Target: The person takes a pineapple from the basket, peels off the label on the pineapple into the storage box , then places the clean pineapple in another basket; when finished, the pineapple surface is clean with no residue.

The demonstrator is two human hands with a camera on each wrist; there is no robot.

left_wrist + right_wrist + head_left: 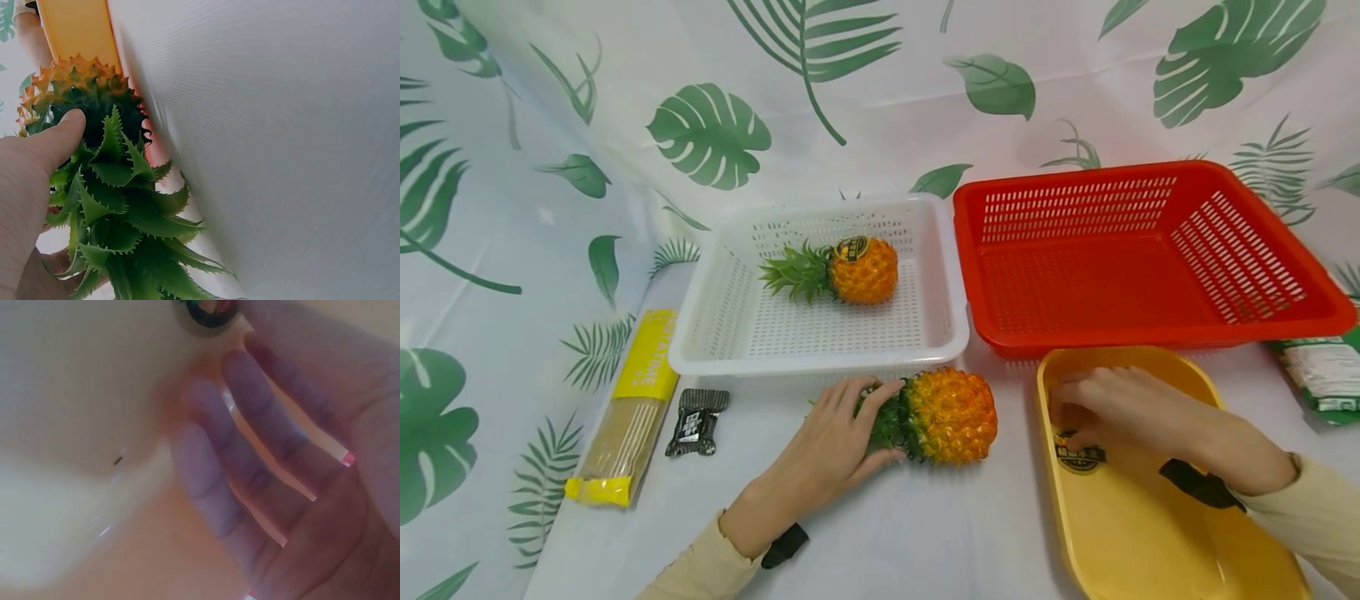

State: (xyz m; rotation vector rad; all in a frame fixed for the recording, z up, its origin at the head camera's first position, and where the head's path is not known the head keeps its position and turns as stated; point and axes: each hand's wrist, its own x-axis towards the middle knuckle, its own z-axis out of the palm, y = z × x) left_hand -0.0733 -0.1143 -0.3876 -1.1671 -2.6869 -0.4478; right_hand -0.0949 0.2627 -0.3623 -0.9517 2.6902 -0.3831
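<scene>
My left hand (842, 437) grips a toy-like pineapple (953, 415) at its leafy green crown, the orange body pointing right. In the left wrist view the thumb lies across the base of the body, and the leaves (134, 212) hide some fingers. Inside the yellow tray (1138, 517), my right hand (1127, 408) reaches down by the left wall, fingers loosely bent. A round black-and-gold label (1078, 454) lies at its thumb; whether they touch I cannot tell. The right wrist view shows the fingers (206, 462) with nothing between them.
A second pineapple (863, 271) with a similar label lies in the white basket (820, 365). Beside it stands a red basket (1075, 287). A yellow pasta pack (632, 408) and a small black packet (697, 422) lie left, a green-white package (1326, 375) far right.
</scene>
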